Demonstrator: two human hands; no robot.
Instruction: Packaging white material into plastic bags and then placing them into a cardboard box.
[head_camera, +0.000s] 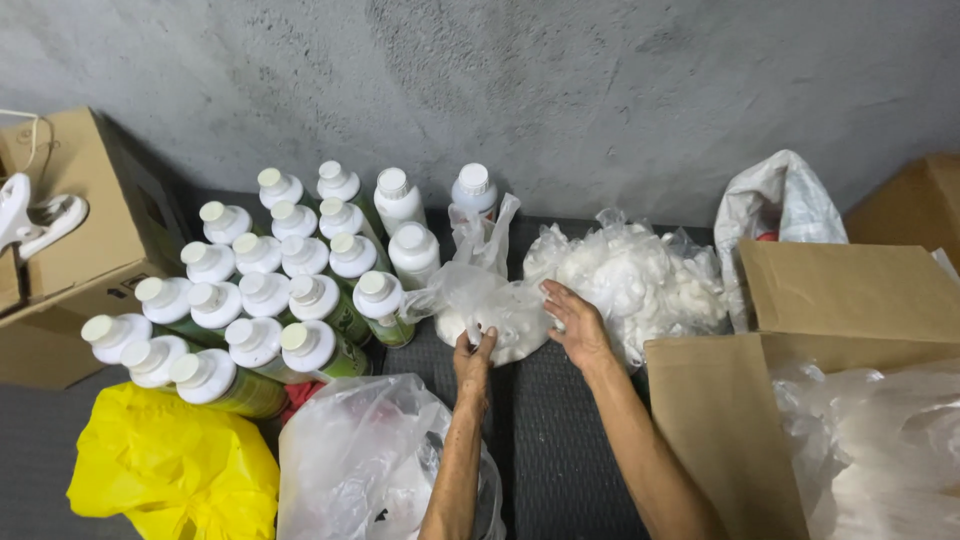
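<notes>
My left hand (473, 360) and my right hand (577, 322) both grip a small clear plastic bag (487, 292) that holds white material, low against a dark ribbed mat (560, 440). The left hand pinches the bag's bottom edge. The right hand holds its right side. Just right of it lies a bigger clear bag of white fluffy stuffing (630, 275). Left of the hands stand several white-capped bottles (290, 290) with green labels, packed close together.
A yellow plastic bag (170, 465) and a crumpled clear bag (360, 460) lie in front. An open cardboard box (820, 300) with plastic inside stands at right, another box (80, 230) at left. A white bag (780, 205) leans on the grey wall.
</notes>
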